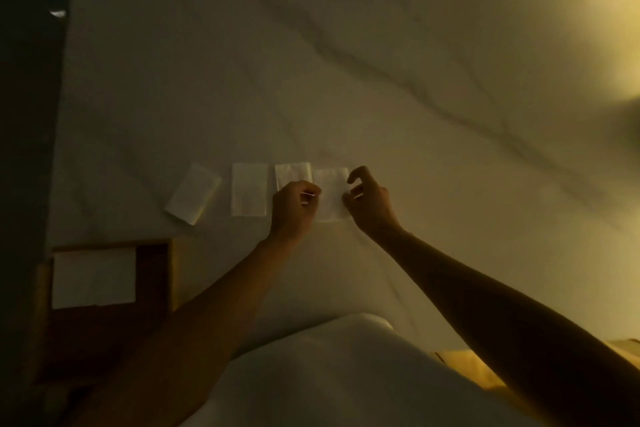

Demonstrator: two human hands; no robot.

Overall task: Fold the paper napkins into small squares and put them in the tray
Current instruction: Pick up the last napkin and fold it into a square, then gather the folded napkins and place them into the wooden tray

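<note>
Left hand point(294, 206) hides third napkin's point(292, 174) near end; tray point(171, 274) btm prob. cut off.

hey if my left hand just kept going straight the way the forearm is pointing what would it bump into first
Likely nothing soon. The left hand points up and slightly right, already resting at the edge of the rightmost napkin. Beyond that lies bare marble table. Depth is hard to judge in this dim light.

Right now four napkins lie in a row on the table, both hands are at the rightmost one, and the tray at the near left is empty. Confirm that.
Not quite: the tray is not empty; the head view shows one white napkin already lying in it. The rest stands: four napkins lie in a row on the table, and the left hand and right hand are at the rightmost one.
</note>
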